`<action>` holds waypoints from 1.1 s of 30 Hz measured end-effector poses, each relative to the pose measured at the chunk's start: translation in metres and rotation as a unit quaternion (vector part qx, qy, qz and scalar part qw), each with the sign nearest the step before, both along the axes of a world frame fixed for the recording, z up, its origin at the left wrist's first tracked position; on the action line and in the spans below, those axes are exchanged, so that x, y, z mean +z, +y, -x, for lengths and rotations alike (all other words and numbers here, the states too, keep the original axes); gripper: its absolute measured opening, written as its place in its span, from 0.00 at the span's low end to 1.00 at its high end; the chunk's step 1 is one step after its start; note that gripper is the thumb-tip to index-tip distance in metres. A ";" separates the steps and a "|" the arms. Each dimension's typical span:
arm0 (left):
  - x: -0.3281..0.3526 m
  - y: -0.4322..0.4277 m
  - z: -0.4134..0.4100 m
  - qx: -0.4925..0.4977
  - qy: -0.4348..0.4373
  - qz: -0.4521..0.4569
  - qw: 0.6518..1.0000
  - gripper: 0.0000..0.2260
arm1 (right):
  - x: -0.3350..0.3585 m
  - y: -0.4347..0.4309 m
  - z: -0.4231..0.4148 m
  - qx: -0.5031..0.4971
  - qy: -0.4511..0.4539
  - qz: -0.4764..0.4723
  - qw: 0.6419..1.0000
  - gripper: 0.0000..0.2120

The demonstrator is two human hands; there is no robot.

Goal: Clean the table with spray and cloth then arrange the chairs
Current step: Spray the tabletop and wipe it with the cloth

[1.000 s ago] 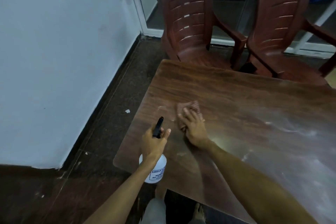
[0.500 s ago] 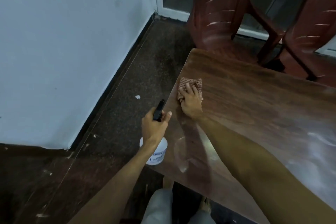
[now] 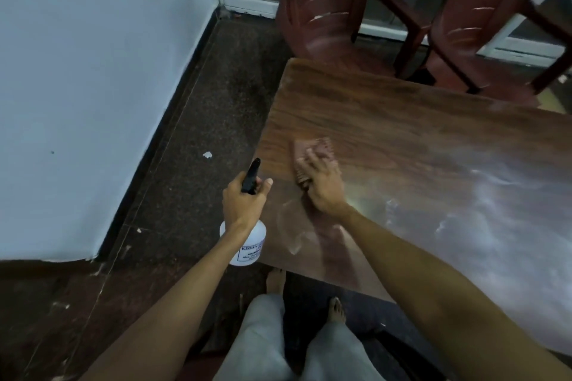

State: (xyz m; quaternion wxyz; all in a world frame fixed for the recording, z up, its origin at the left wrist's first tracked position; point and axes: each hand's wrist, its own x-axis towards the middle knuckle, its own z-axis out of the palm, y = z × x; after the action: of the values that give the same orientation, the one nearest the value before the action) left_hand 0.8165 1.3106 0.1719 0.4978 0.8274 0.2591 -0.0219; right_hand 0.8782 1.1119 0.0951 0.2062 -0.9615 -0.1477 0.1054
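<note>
A brown wooden table (image 3: 402, 139) fills the right half of the view, with pale dusty smears on its right part. My right hand (image 3: 322, 185) presses flat on a reddish-brown cloth (image 3: 315, 153) near the table's left edge. My left hand (image 3: 244, 204) grips the neck of a white spray bottle (image 3: 247, 244) with a black nozzle (image 3: 251, 176), held just off the table's left edge. Two dark red plastic chairs, one on the left (image 3: 325, 3) and one on the right (image 3: 486, 15), stand at the table's far side.
A white wall (image 3: 93, 71) runs along the left, with a strip of dark speckled floor (image 3: 201, 120) between it and the table. A white door frame (image 3: 244, 0) is behind the chairs. My legs and bare feet (image 3: 337, 309) are at the table's near edge.
My right hand has slid the cloth from the table's left edge back toward me and a little rightward. My left hand with the bottle has stayed in the same place.
</note>
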 end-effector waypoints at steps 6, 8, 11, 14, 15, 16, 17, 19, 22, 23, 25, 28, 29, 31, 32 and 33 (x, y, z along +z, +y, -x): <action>0.011 -0.063 0.038 -0.042 0.007 0.023 0.999 0.11 | -0.006 -0.112 0.081 -0.004 0.025 0.018 1.000 0.35; 0.014 -0.090 0.055 -0.062 0.003 0.025 0.998 0.10 | -0.007 -0.154 0.102 -0.041 0.006 0.010 0.999 0.34; 0.012 -0.118 0.074 -0.062 0.008 0.014 0.998 0.13 | 0.003 -0.191 0.109 -0.247 0.039 0.006 0.968 0.30; 0.012 -0.138 0.095 -0.057 0.042 -0.013 0.997 0.16 | 0.004 -0.188 0.132 -0.136 0.024 0.024 0.990 0.34; 0.009 -0.142 0.102 -0.058 0.051 -0.017 0.997 0.15 | 0.002 -0.189 0.136 -0.096 0.018 0.018 0.995 0.35; 0.007 -0.143 0.106 -0.058 0.061 -0.016 0.996 0.14 | 0.002 -0.189 0.136 -0.097 0.019 0.012 0.995 0.35; 0.006 -0.144 0.110 -0.054 0.068 -0.013 0.996 0.13 | 0.004 -0.190 0.131 -0.137 0.024 0.002 0.990 0.34; 0.008 -0.140 0.114 -0.043 0.076 -0.019 0.996 0.14 | 0.007 -0.179 0.124 -0.246 0.049 -0.019 0.968 0.30; 0.006 -0.123 0.117 -0.033 0.068 -0.026 0.997 0.17 | 0.002 -0.135 0.129 -0.131 0.021 -0.015 0.991 0.31; 0.007 -0.116 0.116 -0.028 0.057 -0.020 0.998 0.16 | -0.004 -0.124 0.130 -0.055 0.007 -0.011 0.998 0.32; 0.009 -0.095 0.112 -0.023 0.035 -0.005 0.999 0.14 | -0.002 -0.104 0.115 -0.042 0.023 -0.020 0.999 0.33; 0.005 -0.058 0.104 -0.005 0.026 -0.008 1.000 0.12 | 0.007 -0.059 0.090 -0.164 0.065 -0.023 0.984 0.30; 0.004 -0.045 0.101 0.007 0.021 -0.004 1.000 0.12 | 0.008 -0.040 0.089 -0.107 0.054 -0.018 0.993 0.31; 0.004 -0.016 0.093 0.026 0.012 0.004 1.000 0.11 | 0.001 -0.002 0.090 0.088 0.031 -0.003 0.996 0.34; 0.004 -0.007 0.091 0.023 0.009 0.003 1.000 0.10 | 0.002 0.005 0.085 0.131 0.029 -0.003 0.991 0.35; 0.005 0.004 0.087 0.021 0.003 0.005 1.000 0.10 | 0.002 0.016 0.071 0.127 0.024 -0.005 0.992 0.35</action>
State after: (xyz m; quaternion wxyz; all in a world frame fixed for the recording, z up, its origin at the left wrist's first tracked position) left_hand 0.7294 1.3144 0.1773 0.5014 0.8192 0.2779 -0.0150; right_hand 0.8069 1.1276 0.0974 0.1994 -0.9311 -0.2642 0.1535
